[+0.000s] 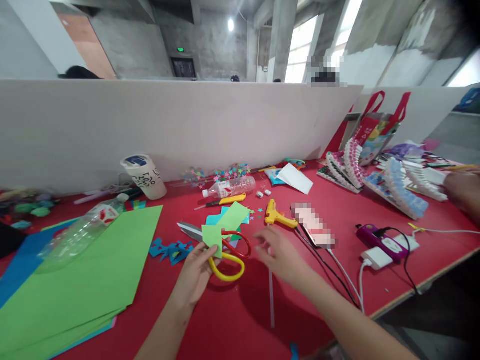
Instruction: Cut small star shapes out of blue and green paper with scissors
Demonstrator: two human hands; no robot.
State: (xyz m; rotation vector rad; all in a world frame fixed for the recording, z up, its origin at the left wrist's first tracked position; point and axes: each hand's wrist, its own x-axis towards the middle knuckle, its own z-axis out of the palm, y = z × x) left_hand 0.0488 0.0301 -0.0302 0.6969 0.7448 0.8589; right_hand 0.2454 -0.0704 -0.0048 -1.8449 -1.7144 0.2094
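My left hand (200,262) pinches a small square of light green paper (212,237) between thumb and fingers. Scissors (228,277) with one red and one yellow handle loop are behind the paper against this hand, blades towards the upper left; whether the hand also grips them is hard to tell. My right hand (279,252) is above the table to the right of the scissors, fingers apart, nothing in it. Under it a clear glue stick (272,300) lies on the red table. More cut green paper (237,214) lies just beyond the scissors, and blue paper scraps (172,252) are to their left.
A yellow glue gun (279,216), a cutter knife (227,200) and a plastic bottle (234,187) lie further back. Large green sheets (97,265) with another bottle fill the left. Cables run from a purple power strip (378,240) at right; a co-worker's hand (463,187) is beyond.
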